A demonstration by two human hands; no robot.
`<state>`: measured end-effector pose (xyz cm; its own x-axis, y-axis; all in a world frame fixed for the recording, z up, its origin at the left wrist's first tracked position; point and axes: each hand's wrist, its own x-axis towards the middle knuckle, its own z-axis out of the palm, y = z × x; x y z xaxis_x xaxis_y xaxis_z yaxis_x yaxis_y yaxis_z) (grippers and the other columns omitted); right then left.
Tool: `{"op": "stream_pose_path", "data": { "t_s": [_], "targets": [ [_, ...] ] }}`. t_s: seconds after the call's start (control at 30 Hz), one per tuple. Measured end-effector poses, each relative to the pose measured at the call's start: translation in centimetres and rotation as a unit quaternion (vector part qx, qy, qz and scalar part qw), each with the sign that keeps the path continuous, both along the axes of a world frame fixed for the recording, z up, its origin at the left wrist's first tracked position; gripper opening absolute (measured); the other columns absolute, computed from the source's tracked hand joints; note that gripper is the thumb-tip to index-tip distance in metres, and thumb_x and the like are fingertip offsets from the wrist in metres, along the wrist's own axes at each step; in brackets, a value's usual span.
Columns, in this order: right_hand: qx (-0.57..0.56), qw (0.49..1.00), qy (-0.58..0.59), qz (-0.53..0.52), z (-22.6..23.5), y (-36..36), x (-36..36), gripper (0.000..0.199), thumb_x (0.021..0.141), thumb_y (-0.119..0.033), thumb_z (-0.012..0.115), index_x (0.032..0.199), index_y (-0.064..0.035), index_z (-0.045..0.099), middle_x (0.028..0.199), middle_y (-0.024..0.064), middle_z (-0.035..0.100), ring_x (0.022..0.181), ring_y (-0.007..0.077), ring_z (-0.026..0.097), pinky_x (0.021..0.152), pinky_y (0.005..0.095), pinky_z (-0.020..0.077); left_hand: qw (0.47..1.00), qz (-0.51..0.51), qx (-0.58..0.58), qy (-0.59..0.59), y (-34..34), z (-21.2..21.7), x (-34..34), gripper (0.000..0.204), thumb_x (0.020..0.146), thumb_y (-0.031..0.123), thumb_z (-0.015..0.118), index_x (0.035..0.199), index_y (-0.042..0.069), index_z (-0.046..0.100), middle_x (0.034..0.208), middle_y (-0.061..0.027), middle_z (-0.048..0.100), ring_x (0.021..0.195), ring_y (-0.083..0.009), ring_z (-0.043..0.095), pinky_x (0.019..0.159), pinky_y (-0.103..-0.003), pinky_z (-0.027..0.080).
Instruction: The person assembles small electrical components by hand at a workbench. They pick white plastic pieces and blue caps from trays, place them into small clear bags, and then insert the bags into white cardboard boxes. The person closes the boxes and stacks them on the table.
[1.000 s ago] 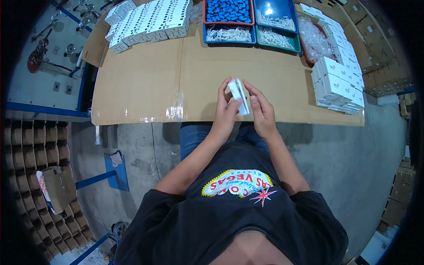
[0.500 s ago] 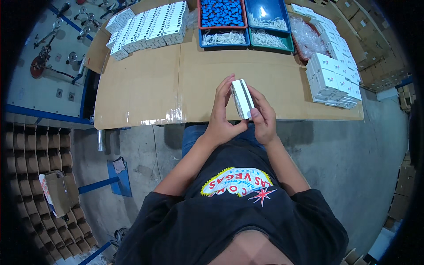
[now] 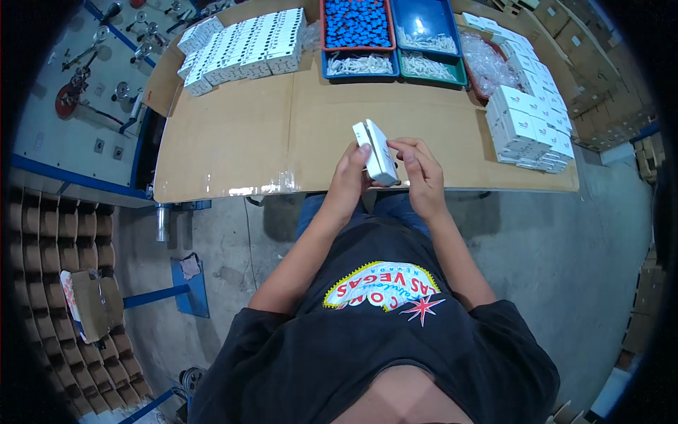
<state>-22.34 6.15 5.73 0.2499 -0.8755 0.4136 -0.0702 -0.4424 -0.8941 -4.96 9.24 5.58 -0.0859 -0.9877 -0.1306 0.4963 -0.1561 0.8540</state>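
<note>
A small white box [image 3: 380, 157] is held up over the near edge of the cardboard-covered table, tilted with its narrow side up. A dark slit runs along it between two white parts. My left hand [image 3: 347, 179] is closed round its left side, thumb pressed on the near part and the other fingers mostly hidden behind. To the right, my right hand [image 3: 424, 178] has its fingers partly bent and its thumb apart from them. The fingertips reach the box's right face; whether they press on it I cannot tell.
Rows of white boxes [image 3: 251, 46] stand at the far left of the table [image 3: 226, 141]. At the back, a red tray [image 3: 357, 48] holds blue pieces, beside blue and green trays of white pieces. Clear plastic bags [image 3: 487, 63] and stacked white boxes [image 3: 526, 131] occupy the right.
The box has turned a little and shifted slightly left, and a gap now shows at its top. My right hand has loosened from its side, while my left thumb has come onto it.
</note>
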Motion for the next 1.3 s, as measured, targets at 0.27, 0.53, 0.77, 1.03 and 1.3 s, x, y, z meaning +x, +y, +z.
{"op": "stream_pose_path", "data": {
  "t_s": [0.27,0.53,0.77,1.03,1.3],
  "targets": [
    [0.142,0.984,-0.109,-0.007,1.7,2.1,-0.7,0.035,0.112,-0.022,0.052,0.119,0.0067,0.071,0.126,0.0126,0.063,0.103,0.0162,0.065,0.082,0.0287,0.0552,0.992,-0.101,0.069,0.028,0.0,1.9,-1.7,0.076,0.102,0.072,0.039,0.134,0.005,0.054,0.113,-0.0141,0.068,0.092,-0.0235,0.072,0.084,-0.041,0.062],
    [0.016,0.998,-0.012,-0.063,1.1,1.5,-2.5,0.032,0.11,-0.021,0.055,0.123,0.0025,0.071,0.128,0.0137,0.065,0.114,0.021,0.065,0.096,0.0318,0.0513,0.989,-0.105,0.094,0.054,-0.7,1.8,-3.1,0.075,0.101,0.073,0.04,0.137,0.008,0.054,0.117,-0.0124,0.067,0.095,-0.0234,0.071,0.084,-0.042,0.061],
    [0.036,0.997,-0.016,-0.068,-0.4,0.4,-3.1,0.031,0.11,-0.021,0.056,0.125,0.0017,0.071,0.13,0.0144,0.067,0.121,0.0231,0.064,0.101,0.0326,0.0498,0.985,-0.108,0.125,0.046,-1.6,1.6,-4.0,0.073,0.101,0.072,0.043,0.137,0.01,0.054,0.12,-0.0119,0.066,0.099,-0.023,0.068,0.087,-0.04,0.058],
    [0.072,0.996,-0.008,-0.055,-1.2,-0.9,-2.2,0.032,0.109,-0.02,0.056,0.128,0.002,0.07,0.136,0.0163,0.066,0.127,0.0248,0.062,0.108,0.0353,0.0474,0.987,-0.097,0.126,0.015,-2.8,-0.2,-3.2,0.067,0.104,0.067,0.044,0.137,0.01,0.054,0.117,-0.0096,0.067,0.099,-0.0206,0.067,0.085,-0.037,0.056],
    [-0.024,0.997,0.077,0.01,-0.7,-2.1,-1.4,0.049,0.103,-0.024,0.065,0.144,0.0021,0.059,0.152,0.0214,0.057,0.143,0.0348,0.052,0.116,0.0423,0.0424,0.995,-0.045,0.076,-0.041,-3.5,-0.8,-2.1,0.055,0.11,0.052,0.042,0.146,0.012,0.048,0.118,-0.0073,0.068,0.102,-0.0164,0.067,0.084,-0.033,0.055]
  ]
}}
